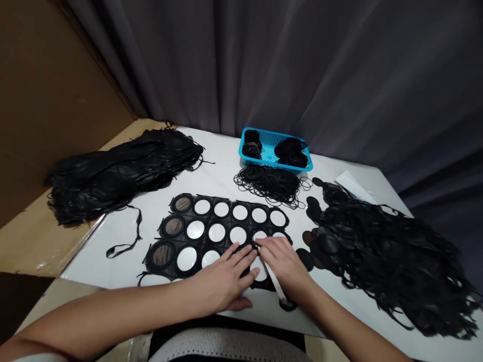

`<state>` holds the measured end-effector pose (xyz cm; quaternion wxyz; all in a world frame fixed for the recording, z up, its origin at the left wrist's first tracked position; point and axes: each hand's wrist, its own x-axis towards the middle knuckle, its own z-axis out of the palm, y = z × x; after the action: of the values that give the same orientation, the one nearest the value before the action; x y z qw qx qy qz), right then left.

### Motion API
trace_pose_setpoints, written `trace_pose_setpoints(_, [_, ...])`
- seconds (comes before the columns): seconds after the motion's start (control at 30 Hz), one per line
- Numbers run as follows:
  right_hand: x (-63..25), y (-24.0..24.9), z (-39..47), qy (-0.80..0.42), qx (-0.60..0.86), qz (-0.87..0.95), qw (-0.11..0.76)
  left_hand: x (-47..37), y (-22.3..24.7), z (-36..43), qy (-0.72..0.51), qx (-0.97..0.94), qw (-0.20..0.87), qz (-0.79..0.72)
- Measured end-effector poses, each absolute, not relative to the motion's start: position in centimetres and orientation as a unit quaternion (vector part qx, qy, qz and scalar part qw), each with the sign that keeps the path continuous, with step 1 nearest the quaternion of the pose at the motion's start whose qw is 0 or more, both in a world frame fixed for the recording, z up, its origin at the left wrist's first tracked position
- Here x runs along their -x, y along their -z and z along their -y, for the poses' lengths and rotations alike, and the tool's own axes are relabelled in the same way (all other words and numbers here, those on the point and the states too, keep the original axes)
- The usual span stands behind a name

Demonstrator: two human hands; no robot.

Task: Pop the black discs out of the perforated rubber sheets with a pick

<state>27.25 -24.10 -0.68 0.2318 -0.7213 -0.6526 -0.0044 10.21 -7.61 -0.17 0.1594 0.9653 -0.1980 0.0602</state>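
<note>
A thin black sheet with rows of round openings lies on the white table; most openings show white, while those in the left column are dark and filmy. My left hand rests flat over the sheet's lower middle, fingers spread. Beside it on the right, my right hand has its fingers closed around a slim pale tool, whose tip is at the sheet near a round opening. The tool's lower end shows below that hand with a dark loop by it.
A blue basket with black pieces stands at the back, thin black rings before it. A stack of black sheets lies left, a heap of black scraps right. One black strip lies left of the sheet.
</note>
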Motion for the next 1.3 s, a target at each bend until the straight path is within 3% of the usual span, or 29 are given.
trace_pose_setpoints(0.2, [-35.2,-1.0,23.2,0.099,0.852,0.438,0.269,-9.9,-0.4,7.5,-0.054,-0.967,0.150,0.198])
trace_pose_setpoints(0.43, [-35.8,-1.7,21.4,-0.070,0.844,0.394,0.356,-12.2,-2.6,6.1,-0.015,-0.964,0.190,0.186])
trace_pose_setpoints(0.6, [-34.6,-2.0,21.6,-0.162,0.819,0.405,0.372,-14.2,-1.0,5.8,-0.047,-0.977,0.137,0.157])
trace_pose_setpoints(0.87, [-37.9,-2.1,23.7,0.030,0.878,0.301,0.371,-13.6,0.2,6.1,-0.029,-0.974,0.137,0.176])
trace_pose_setpoints(1.13, [-33.5,-1.4,20.4,-0.224,0.780,0.413,0.412,-13.8,0.4,6.2,-0.049,-0.979,0.143,0.139])
trace_pose_setpoints(1.3, [-32.9,-0.2,20.2,-0.263,0.755,0.446,0.402,-13.8,0.7,6.3,-0.053,-0.979,0.146,0.131])
